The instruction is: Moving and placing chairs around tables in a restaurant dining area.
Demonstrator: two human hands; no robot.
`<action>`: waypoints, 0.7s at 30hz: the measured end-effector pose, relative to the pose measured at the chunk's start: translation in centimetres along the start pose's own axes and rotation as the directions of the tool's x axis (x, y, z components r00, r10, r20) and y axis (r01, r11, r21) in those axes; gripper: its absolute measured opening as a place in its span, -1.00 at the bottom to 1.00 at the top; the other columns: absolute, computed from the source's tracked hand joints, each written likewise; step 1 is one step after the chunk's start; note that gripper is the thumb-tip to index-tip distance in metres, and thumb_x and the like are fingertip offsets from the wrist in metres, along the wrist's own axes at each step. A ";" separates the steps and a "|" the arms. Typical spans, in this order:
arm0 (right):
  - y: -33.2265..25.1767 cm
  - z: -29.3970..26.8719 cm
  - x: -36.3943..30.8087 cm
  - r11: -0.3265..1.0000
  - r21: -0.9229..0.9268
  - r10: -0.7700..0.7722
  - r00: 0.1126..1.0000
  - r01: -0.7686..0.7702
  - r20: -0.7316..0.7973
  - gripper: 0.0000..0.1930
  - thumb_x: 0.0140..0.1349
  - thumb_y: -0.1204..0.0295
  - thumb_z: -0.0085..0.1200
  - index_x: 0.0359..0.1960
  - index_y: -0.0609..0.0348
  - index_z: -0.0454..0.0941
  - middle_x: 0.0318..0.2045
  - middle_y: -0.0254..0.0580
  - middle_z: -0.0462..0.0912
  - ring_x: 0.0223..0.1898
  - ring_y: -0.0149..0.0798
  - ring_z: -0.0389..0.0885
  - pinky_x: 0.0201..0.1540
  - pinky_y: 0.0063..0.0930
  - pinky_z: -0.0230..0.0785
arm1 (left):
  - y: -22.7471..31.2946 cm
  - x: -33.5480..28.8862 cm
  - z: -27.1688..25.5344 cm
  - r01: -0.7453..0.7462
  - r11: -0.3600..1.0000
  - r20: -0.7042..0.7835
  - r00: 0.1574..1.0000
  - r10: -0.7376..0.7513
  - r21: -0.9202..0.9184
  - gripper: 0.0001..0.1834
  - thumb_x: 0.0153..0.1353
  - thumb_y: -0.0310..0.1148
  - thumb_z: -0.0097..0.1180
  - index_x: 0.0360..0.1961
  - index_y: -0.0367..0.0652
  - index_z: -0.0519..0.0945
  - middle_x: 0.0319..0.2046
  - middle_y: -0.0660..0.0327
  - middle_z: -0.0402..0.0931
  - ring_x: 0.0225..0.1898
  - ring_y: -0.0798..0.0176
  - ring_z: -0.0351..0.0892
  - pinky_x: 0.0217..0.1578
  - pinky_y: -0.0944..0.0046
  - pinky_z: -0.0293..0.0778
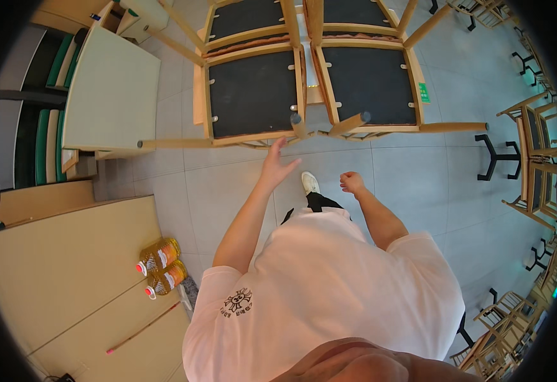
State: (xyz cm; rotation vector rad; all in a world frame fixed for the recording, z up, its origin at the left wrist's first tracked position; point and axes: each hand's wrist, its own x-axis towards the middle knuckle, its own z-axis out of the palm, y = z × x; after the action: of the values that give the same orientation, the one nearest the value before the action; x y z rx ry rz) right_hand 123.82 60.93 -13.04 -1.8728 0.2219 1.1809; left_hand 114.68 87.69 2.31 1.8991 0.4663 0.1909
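Note:
My left hand (280,167) reaches forward with thumb and fingers spread, holding nothing. Its fingertips come close to the near edge of an upturned wooden chair (253,92) with a dark seat underside; whether they touch it I cannot tell. To the right of that one lies a second upturned chair (371,86), legs pointing up. Both rest on a wooden table (199,102), mostly covered by them. Over the floor, away from the chairs, my right hand (352,183) has its fingers curled in, and nothing shows in it.
More upturned chairs (246,18) sit farther back on the table. A pale cabinet (113,89) stands at the left. Nearer are a wooden counter (68,261) and two bottles of yellow oil (164,254). Stacked chairs (533,159) and a black table base (500,158) are on the right.

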 end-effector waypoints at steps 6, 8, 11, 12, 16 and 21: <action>3.1 -3.7 0.8 0.984 0.091 0.158 0.983 -0.150 -0.097 -0.73 0.08 0.30 -0.02 -0.25 0.22 0.45 -0.48 -0.24 0.53 -0.48 -0.34 0.53 -0.48 -0.45 0.45 | -1.4 5.8 2.8 -0.104 0.992 -0.024 0.994 0.103 -0.066 -0.22 -0.18 -0.33 0.34 0.08 -0.25 0.20 -0.01 0.08 0.32 0.04 0.22 0.30 0.05 0.26 0.22; 5.4 -5.0 0.1 0.965 0.092 0.255 0.955 -0.244 -0.148 -0.75 0.09 0.32 -0.03 -0.26 0.22 0.44 -0.48 -0.22 0.53 -0.50 -0.33 0.53 -0.50 -0.45 0.45 | -1.9 6.7 3.5 -0.105 0.987 -0.016 0.994 0.104 -0.123 -0.23 -0.17 -0.36 0.33 0.07 -0.24 0.19 -0.04 0.12 0.34 0.00 0.25 0.33 0.04 0.28 0.24; 9.0 -6.8 -1.3 0.935 0.084 0.356 0.916 -0.346 -0.186 -0.76 0.09 0.35 -0.05 -0.27 0.24 0.43 -0.48 -0.21 0.54 -0.51 -0.33 0.53 -0.50 -0.41 0.47 | -3.2 7.1 4.6 -0.025 0.975 0.039 0.999 0.034 -0.223 -0.35 -0.14 -0.35 0.31 -0.01 -0.22 0.28 -0.14 0.18 0.40 -0.12 0.30 0.41 -0.04 0.34 0.31; 9.5 -6.9 -2.0 0.934 0.086 0.358 0.914 -0.348 -0.189 -0.76 0.09 0.35 -0.05 -0.27 0.24 0.43 -0.48 -0.21 0.54 -0.51 -0.33 0.53 -0.50 -0.41 0.47 | -3.4 7.0 4.8 -0.029 0.984 0.003 1.000 0.030 -0.175 -0.44 -0.14 -0.36 0.30 -0.08 -0.21 0.35 -0.21 0.19 0.43 -0.15 0.29 0.42 -0.08 0.34 0.32; 9.4 -6.9 -4.4 0.913 0.169 0.403 0.881 -0.371 -0.249 -0.81 0.06 0.40 -0.07 -0.41 0.29 0.47 -0.58 -0.18 0.52 -0.60 -0.31 0.51 -0.59 -0.41 0.45 | -4.2 7.5 5.1 -0.016 0.999 -0.037 0.999 0.015 -0.028 -0.62 -0.11 -0.42 0.22 -0.20 -0.16 0.45 -0.29 0.19 0.47 -0.19 0.27 0.45 -0.14 0.34 0.34; 7.5 -6.2 -4.2 0.907 0.179 0.414 0.884 -0.381 -0.219 -0.74 0.12 0.33 -0.06 -0.23 0.25 0.41 -0.46 -0.18 0.54 -0.49 -0.32 0.53 -0.46 -0.40 0.48 | -3.4 8.5 6.1 -0.088 0.996 -0.088 0.992 0.085 -0.034 -0.72 -0.10 -0.46 0.18 -0.30 -0.15 0.46 -0.32 0.17 0.49 -0.20 0.25 0.46 -0.15 0.33 0.35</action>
State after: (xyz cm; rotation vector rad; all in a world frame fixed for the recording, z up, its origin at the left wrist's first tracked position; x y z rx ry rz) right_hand 121.40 50.57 -13.08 -1.9099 0.8440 1.1551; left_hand 123.76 86.92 -3.89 1.8805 0.4361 0.3381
